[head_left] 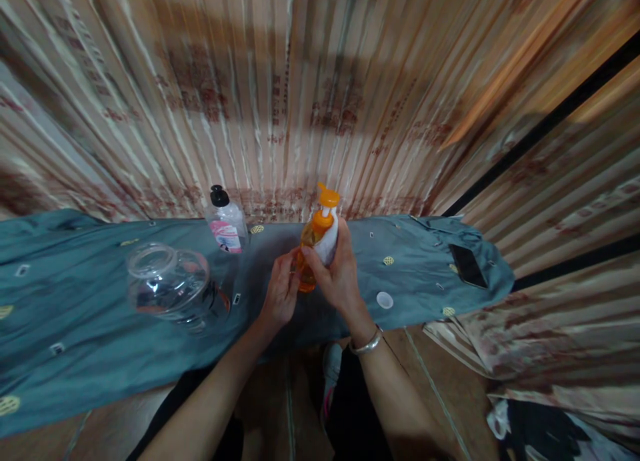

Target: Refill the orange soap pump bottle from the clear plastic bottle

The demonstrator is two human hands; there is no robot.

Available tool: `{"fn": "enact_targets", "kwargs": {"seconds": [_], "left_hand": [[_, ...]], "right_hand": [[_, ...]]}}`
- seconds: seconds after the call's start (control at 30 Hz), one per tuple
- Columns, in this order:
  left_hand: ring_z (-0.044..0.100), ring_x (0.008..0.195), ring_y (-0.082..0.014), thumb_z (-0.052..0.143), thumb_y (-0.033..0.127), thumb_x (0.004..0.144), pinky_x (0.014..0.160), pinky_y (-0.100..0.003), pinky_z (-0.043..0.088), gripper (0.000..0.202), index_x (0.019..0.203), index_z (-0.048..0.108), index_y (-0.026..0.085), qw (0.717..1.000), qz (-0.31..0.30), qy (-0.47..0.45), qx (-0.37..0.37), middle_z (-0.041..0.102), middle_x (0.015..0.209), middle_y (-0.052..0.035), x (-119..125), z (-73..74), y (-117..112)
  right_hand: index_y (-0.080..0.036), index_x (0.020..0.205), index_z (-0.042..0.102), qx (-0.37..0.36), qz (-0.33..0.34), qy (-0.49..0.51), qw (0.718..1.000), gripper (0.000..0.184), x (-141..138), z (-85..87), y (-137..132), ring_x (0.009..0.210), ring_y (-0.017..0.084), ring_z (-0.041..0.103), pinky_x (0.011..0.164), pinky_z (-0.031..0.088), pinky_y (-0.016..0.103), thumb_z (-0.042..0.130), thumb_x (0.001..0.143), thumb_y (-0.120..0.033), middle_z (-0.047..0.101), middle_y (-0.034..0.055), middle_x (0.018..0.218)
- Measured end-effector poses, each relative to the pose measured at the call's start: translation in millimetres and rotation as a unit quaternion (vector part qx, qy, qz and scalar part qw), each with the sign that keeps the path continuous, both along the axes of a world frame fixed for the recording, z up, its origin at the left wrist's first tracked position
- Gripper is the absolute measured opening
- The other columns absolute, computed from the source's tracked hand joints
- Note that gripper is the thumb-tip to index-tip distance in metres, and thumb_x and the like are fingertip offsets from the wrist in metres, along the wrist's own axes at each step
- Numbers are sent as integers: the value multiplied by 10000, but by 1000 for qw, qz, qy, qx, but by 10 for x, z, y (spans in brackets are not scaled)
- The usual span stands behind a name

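Both hands are at an orange pump bottle (307,282), tilted slightly in front of me, with amber see-through sides and an orange pump head (329,197). My right hand (340,274) is closed around its right side, with a white cloth (327,242) pressed between palm and bottle. Whether the white piece is cloth or tissue is hard to tell. My left hand (281,289) grips the bottle's lower left side with its fingertips together. Left of them stands a clear bottle (226,229) with a black cap and pink label.
A large clear plastic jar (170,281) lies on the blue-green cloth-covered table (100,354) at left. Right of my hands are a small white lid (385,300) and a black phone (468,265). A patterned curtain (280,101) hangs directly behind the table.
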State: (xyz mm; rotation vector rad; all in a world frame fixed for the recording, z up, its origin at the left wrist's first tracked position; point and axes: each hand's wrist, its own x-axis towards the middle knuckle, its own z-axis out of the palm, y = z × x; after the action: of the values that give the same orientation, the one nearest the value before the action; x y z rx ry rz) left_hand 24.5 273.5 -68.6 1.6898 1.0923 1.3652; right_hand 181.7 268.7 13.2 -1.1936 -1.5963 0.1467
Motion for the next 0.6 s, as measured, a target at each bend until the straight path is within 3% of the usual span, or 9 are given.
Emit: {"fn": "enact_targets", "kwargs": {"seconds": [0.13, 0.37, 0.5, 0.6], "left_hand": [[724, 1370, -352, 609, 535, 1112, 1108, -531, 667, 593, 1630, 584, 249, 999, -25, -27, -39, 684, 1571, -176, 7, -24, 54], [521, 1668, -408, 886, 532, 918, 1377, -619, 439, 955, 1735, 468, 268, 992, -67, -78, -72, 532, 1807, -169, 50, -55, 154], [658, 1541, -377, 964, 482, 829, 1297, -567, 549, 1072, 1744, 436, 299, 988, -82, -117, -59, 623, 1732, -145, 95, 34, 246], [666, 1520, -369, 978, 458, 801, 1282, -553, 560, 1037, 1700, 490, 289, 988, -67, -130, -42, 673, 1664, -142, 123, 53, 277]], "right_hand": [[-204, 1696, 466, -20, 2, 25, 999, 776, 72, -3, 44, 1472, 346, 683, 1267, 570, 574, 725, 976, -330, 702, 191, 1580], [-220, 1641, 582, -61, 97, 47, 992, 722, 270, 93, 89, 1356, 324, 757, 1185, 629, 507, 752, 948, -329, 788, 132, 1484], [-221, 1638, 604, -73, 115, 55, 989, 676, 333, 55, 111, 1329, 319, 780, 1146, 656, 492, 741, 997, -388, 797, 136, 1500], [-207, 1703, 531, -62, 87, 21, 994, 678, 286, -5, 77, 1432, 329, 738, 1232, 613, 529, 663, 1068, -407, 744, 175, 1583]]}}
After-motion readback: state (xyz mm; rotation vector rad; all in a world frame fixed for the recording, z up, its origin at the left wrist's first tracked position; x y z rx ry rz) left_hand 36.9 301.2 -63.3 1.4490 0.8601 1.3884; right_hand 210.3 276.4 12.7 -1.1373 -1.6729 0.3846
